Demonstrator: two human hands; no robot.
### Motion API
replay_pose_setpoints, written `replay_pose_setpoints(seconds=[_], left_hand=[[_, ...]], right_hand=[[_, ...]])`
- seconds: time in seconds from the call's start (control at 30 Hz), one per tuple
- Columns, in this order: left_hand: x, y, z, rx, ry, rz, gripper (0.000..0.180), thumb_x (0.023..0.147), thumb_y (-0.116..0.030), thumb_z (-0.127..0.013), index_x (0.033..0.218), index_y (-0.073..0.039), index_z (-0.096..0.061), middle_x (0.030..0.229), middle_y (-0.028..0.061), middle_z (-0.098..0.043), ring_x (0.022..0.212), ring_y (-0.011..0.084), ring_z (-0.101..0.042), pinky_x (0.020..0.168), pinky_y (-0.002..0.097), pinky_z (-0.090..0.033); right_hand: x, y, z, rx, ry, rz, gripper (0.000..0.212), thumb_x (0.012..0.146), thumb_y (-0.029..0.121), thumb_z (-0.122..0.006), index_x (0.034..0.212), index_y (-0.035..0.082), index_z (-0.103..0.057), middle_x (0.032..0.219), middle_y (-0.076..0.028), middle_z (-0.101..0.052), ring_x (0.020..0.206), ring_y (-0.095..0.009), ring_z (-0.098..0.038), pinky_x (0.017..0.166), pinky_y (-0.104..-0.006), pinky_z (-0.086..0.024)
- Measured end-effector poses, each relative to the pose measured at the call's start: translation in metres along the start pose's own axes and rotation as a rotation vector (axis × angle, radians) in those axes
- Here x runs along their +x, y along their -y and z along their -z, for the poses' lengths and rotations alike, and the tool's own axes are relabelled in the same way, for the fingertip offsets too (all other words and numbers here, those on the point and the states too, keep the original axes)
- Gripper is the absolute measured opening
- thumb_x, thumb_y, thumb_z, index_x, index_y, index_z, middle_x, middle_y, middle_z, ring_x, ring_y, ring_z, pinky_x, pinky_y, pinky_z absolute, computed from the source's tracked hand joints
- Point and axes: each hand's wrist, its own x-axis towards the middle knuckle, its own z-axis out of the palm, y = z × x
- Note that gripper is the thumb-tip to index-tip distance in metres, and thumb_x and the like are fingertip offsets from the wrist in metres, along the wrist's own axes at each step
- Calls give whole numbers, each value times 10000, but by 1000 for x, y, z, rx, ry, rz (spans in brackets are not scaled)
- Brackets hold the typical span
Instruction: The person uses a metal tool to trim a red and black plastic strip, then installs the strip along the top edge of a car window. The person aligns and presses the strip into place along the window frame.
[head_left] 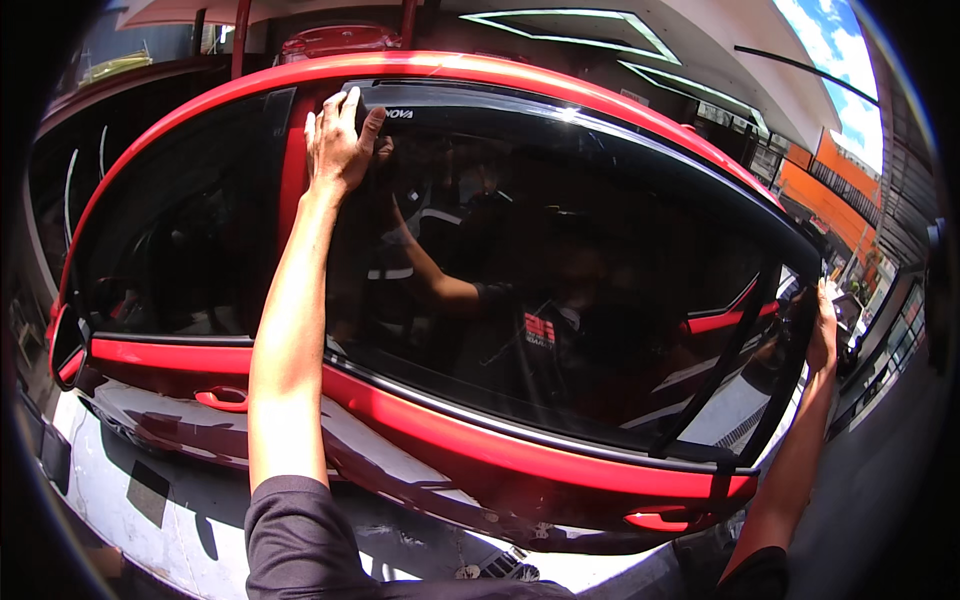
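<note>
A dark, smoked window visor (480, 98) runs along the top edge of the red car's rear door window (520, 270) and curves down toward the right. My left hand (342, 140) is raised to the visor's front end, by the red pillar between the windows. Its fingers are stretched out and spread, resting on the pillar and the visor's edge, with the thumb apart. At the visor's rear end my right hand (823, 325) is closed, thumb upward, fingers partly hidden. My arm and shirt are mirrored in the dark glass.
The front door window (180, 220) and side mirror (67, 345) are at the left. Below are two red door handles, the front one (222, 400) and the rear one (665, 520). Another red car (340, 40) stands behind. An orange wall (830, 190) rises at the far right.
</note>
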Motion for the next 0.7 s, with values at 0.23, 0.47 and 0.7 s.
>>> replay_pose_setpoints(seconds=[0.23,0.47,0.7], left_hand=[[44,-110,0,-333,163,-275,373,1028,-351,-538,1229,-69,-674,1234,131,-621,1181,351,-587,1040,440,-430],[35,-222,5,-439,213,-452,321,1011,-268,-585,1273,-106,-676,1235,118,-616,1208,325,-559,1033,426,-452],[37,-271,-2,-478,180,-460,248,987,-272,-622,1162,-109,-686,1169,117,-645,1165,349,-564,1003,452,-449]], right_hand=[[-9,8,6,-24,-22,-28,427,1046,514,-529,930,122,-655,717,12,-615,608,-106,-579,562,-263,-446],[-7,1,8,10,-66,-50,469,1034,555,-521,938,118,-665,720,-8,-649,587,-116,-604,535,-264,-470],[-12,7,12,12,-55,-63,435,1015,542,-575,925,126,-668,725,-6,-646,598,-116,-601,532,-265,-462]])
